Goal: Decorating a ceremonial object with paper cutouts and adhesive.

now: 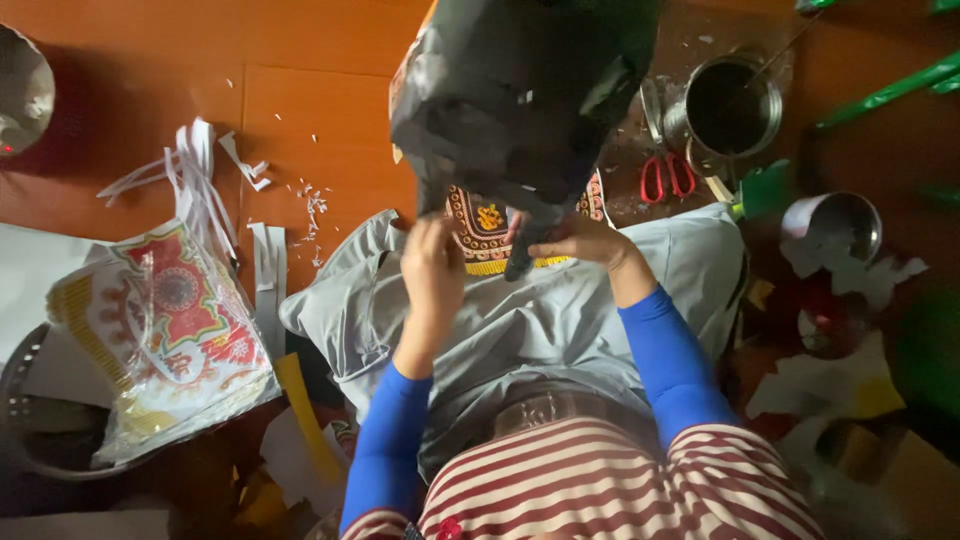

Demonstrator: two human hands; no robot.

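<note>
Nearest the camera, filling the upper middle of the frame, is a large black papier-mâché form (520, 90), bulky and rounded, its skin made of overlapping dark paper patches with a dull sheen and a few pale scraps stuck on. It narrows toward its lower end, where both hands meet it just above the centre of the frame.

The left hand (432, 268) is curled closed with its fingers pinching at the form's lower edge. The right hand (575, 240) is also closed, gripping the narrow black end from the other side. Both forearms wear bright blue sleeves, and a red-and-white striped shirt (600, 490) fills the lower middle. Grey trousers (540, 330) cover the lap under the hands, and a red and gold patterned paper piece (482, 232) lies just behind the fingers.

At the left of the frame a clear bag of printed red and yellow paper (165, 330) rests on the orange floor (300, 60), with white paper strips (200, 180) above it. At the upper right stand a metal pot (733, 110) and red-handled scissors (667, 175) just beside it.
</note>
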